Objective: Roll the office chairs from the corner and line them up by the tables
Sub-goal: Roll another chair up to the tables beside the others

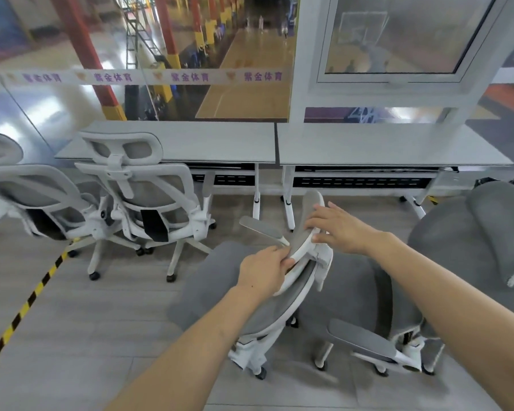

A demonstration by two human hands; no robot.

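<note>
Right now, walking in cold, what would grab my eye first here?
Probably the two bare hands in the middle: the left hand grips the white-framed grey mesh chair back, while the right hand rests open on its headrest. Behind them, two pale grey tables stand end to end under a big window, with two matching chairs parked at left.

Glass wall (190,54) overlooks a gym; grey plank floor (72,321).

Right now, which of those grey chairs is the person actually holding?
The middle chair, nearest the camera: the left hand grips its white back frame and the right hand rests on its headrest. The two chairs at the left table stand untouched.
</note>
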